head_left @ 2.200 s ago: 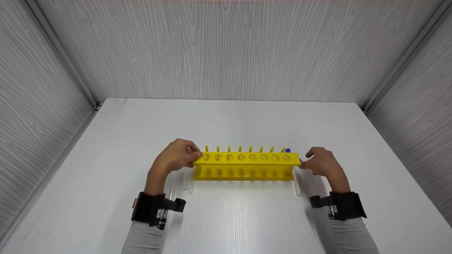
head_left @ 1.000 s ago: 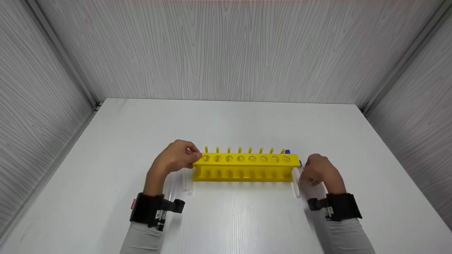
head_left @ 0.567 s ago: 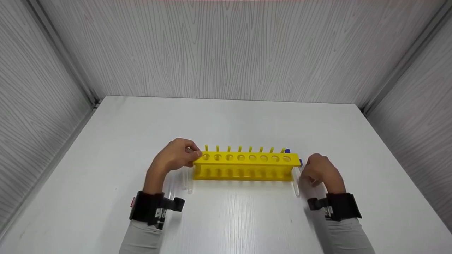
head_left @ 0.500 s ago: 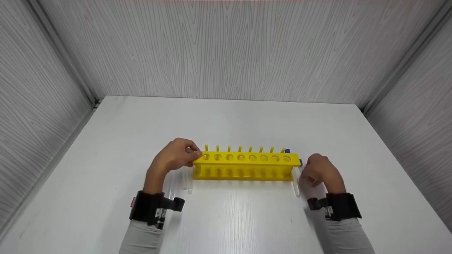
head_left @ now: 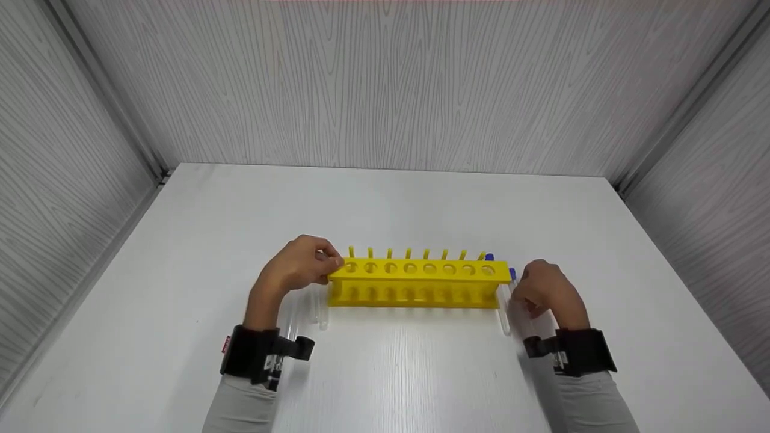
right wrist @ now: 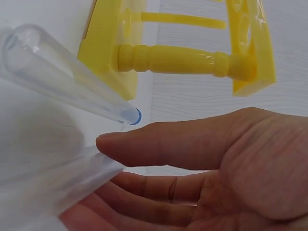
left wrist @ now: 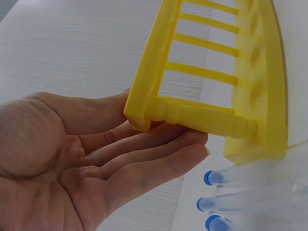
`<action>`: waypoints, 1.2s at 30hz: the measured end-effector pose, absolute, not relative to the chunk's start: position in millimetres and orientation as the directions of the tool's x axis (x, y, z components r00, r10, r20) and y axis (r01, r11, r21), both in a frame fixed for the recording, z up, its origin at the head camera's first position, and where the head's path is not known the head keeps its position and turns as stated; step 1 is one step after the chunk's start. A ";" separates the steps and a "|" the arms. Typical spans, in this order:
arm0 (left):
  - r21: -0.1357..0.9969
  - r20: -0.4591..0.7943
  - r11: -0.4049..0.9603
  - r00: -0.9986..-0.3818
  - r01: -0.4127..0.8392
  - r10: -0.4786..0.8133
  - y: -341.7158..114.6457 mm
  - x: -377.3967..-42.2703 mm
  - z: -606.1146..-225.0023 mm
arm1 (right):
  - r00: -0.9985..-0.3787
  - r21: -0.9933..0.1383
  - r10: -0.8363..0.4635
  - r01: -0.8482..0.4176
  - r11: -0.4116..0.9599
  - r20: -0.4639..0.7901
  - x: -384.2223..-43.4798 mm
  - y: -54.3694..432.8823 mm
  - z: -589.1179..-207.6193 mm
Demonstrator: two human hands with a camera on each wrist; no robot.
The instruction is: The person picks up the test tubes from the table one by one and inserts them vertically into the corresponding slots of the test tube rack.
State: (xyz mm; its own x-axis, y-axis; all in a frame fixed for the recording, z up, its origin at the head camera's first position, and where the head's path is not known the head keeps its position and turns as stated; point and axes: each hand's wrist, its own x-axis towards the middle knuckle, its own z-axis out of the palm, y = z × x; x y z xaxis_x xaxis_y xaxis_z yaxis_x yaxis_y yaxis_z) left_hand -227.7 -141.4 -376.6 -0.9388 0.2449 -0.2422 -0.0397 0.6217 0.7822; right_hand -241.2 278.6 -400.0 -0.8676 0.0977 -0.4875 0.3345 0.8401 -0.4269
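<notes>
white tabletop (head_left: 403,210), glossy yellow rack (head_left: 419,278), clear tubes (right wrist: 72,74)

Three walls close in the space: a back wall (head_left: 385,84), a left wall (head_left: 54,198) and a right wall (head_left: 719,168), all pale grey with wavy wood grain, running mostly upright on the back one. Dark grey strips line the left corner (head_left: 105,90) and right corner (head_left: 689,96). Below spreads a white table (head_left: 421,210), its far edge along the foot of the back wall. Light falls softly, leaving a streaky sheen (head_left: 394,373) on the near middle; a thin reddish line crosses the very top.
</notes>
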 end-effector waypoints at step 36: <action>0.772 -0.233 0.635 -0.942 -0.027 0.244 -141.1 -226.5 -375.3 | -0.963 -0.579 0.090 0.226 0.784 -0.254 -236.3 280.8 -382.0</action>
State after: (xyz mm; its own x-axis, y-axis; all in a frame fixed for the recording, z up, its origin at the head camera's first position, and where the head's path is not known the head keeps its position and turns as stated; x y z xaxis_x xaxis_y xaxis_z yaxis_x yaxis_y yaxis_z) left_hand -226.5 -141.1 -375.3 -0.9416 0.2436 -0.2326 -0.0267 0.6347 0.7723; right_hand -236.3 280.8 -382.0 -0.9631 0.0900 -0.2537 0.2257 0.7837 -0.5787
